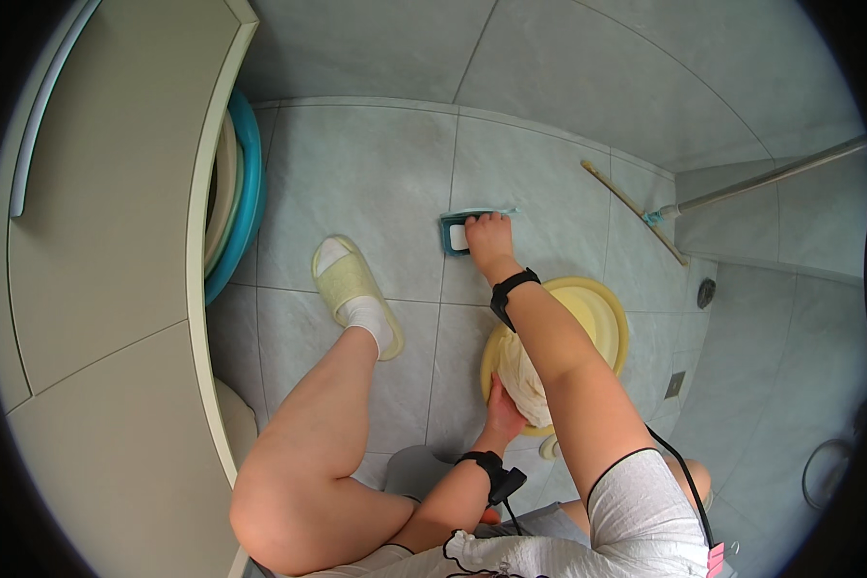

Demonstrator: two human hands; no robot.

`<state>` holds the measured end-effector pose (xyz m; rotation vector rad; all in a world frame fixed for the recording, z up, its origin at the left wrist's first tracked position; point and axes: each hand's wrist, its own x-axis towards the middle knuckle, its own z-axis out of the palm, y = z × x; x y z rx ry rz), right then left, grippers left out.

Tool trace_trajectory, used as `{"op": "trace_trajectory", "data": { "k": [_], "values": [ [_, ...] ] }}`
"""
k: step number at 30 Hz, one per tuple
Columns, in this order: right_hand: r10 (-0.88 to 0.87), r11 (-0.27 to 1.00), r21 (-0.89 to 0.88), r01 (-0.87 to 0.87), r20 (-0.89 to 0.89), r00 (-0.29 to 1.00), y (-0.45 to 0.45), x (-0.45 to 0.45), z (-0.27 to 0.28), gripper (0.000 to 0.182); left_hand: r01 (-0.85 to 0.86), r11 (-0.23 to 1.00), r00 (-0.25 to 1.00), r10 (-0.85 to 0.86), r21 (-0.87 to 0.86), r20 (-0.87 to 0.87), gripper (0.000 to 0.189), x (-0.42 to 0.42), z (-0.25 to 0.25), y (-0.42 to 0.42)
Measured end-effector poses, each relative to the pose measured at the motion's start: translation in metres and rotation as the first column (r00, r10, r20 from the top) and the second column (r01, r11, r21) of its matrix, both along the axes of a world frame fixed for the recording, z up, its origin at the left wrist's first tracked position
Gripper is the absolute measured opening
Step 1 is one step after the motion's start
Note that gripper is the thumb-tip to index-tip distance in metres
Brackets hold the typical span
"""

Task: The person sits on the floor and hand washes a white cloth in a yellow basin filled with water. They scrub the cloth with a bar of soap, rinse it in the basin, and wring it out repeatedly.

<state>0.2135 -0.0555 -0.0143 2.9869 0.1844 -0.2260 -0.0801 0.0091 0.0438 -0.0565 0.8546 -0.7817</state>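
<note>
My right hand [490,242] reaches down to a teal soap box [447,240] on the floor, its lid standing up at the far side. A white bar of soap [459,237] shows in the box. My fingers cover the box's right part, so their hold on the soap is hidden. Nearer my body, my left hand [504,415] is on a bunched cream cloth [524,376] inside a yellow basin [621,318]. Its thumb lies along the cloth and the other fingers are tucked underneath. My right forearm passes over the basin and hides part of it.
A floor squeegee [632,209] leans at the right, near a round floor drain [706,292]. On the left stands a beige cabinet [108,238], with a blue basin [249,209] and other basins beside it. My slippered foot [354,289] rests on the grey tiles [361,173].
</note>
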Motion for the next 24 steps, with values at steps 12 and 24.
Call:
{"op": "trace_trajectory", "data": {
  "k": [12, 24],
  "values": [
    [-0.03, 0.999, 0.02, 0.028, 0.091, 0.995, -0.002, -0.032, 0.029, 0.011, 0.368, 0.93, 0.928, -0.368, 0.017, 0.057, 0.075, -0.002, 0.003, -0.005],
    [-0.24, 0.906, 0.33, 0.265, -0.115, 0.964, -0.057, -0.28, 0.152, 0.029, 0.124, 0.992, 0.989, -0.124, 0.007, 0.085, 0.068, 0.022, 0.016, -0.019]
  ]
}}
